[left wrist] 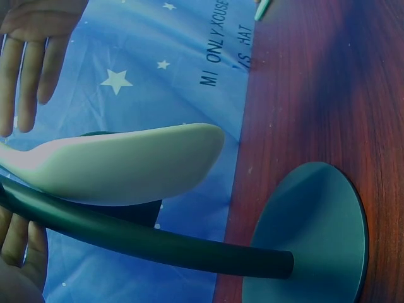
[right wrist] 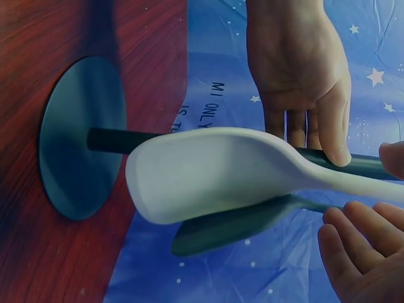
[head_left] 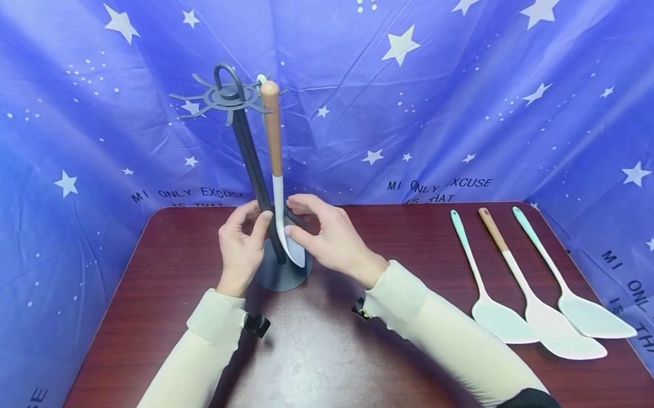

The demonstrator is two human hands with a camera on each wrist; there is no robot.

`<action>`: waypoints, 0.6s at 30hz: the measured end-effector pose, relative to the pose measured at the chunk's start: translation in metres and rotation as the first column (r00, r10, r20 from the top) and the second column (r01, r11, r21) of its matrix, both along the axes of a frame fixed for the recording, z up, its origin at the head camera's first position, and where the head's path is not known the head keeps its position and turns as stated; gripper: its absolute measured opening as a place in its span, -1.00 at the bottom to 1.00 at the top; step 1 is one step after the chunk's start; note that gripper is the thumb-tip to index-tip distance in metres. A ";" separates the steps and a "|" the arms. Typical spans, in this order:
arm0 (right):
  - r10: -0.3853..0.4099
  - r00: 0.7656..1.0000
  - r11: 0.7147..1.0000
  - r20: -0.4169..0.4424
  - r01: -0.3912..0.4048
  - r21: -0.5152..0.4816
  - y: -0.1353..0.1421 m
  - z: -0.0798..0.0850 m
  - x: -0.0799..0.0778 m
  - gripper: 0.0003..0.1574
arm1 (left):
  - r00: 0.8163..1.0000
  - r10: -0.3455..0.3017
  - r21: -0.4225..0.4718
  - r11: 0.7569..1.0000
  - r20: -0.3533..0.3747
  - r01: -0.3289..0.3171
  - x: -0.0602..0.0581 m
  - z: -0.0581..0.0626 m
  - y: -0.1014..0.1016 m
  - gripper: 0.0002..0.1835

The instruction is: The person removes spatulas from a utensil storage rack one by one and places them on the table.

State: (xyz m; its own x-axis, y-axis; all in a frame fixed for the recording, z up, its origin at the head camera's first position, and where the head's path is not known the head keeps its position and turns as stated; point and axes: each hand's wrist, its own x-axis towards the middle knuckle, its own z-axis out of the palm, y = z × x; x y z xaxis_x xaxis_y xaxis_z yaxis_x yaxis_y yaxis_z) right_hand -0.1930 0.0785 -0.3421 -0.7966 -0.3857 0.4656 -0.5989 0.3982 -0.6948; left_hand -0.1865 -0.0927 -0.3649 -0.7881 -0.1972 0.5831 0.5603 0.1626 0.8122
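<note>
Pale sleeves lie nearest; left hand curves by the pole, grip unclear; right hand, fingers loose, perhaps steadies the hanging spatula between them.

- The worktop was red-brown wood grain.
- A dark rack stood on it.
- At right, a brown-handled turner lay between two mint-handled turners.

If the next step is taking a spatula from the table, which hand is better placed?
Likely the right hand: all three spatulas lie on that side of the table. The left hand is farther away, by the stand's pole, and would probably reach across the right arm.
</note>
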 end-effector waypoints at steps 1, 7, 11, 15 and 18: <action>0.002 1.000 1.000 0.002 -0.002 -0.008 -0.001 0.000 0.000 -0.42 | 1.000 -0.002 -0.001 1.000 0.000 0.002 0.000 0.000 0.000 -0.79; 0.017 1.000 0.998 0.016 -0.016 -0.060 -0.009 0.001 -0.002 -0.46 | 1.000 -0.005 -0.009 1.000 -0.002 0.005 -0.001 -0.001 0.000 -0.78; 0.031 0.999 0.995 0.043 -0.027 -0.098 -0.013 0.001 -0.004 -0.46 | 1.000 -0.009 -0.008 1.000 0.006 0.009 -0.001 -0.002 -0.001 -0.78; 0.036 0.998 0.992 0.059 -0.029 -0.123 -0.016 0.001 -0.006 -0.48 | 1.000 -0.013 0.001 1.000 0.016 0.013 -0.001 -0.002 -0.001 -0.78; 0.028 0.998 0.990 0.065 -0.019 -0.137 -0.018 0.001 -0.007 -0.52 | 1.000 -0.020 0.007 1.000 0.013 0.020 -0.001 -0.002 -0.001 -0.78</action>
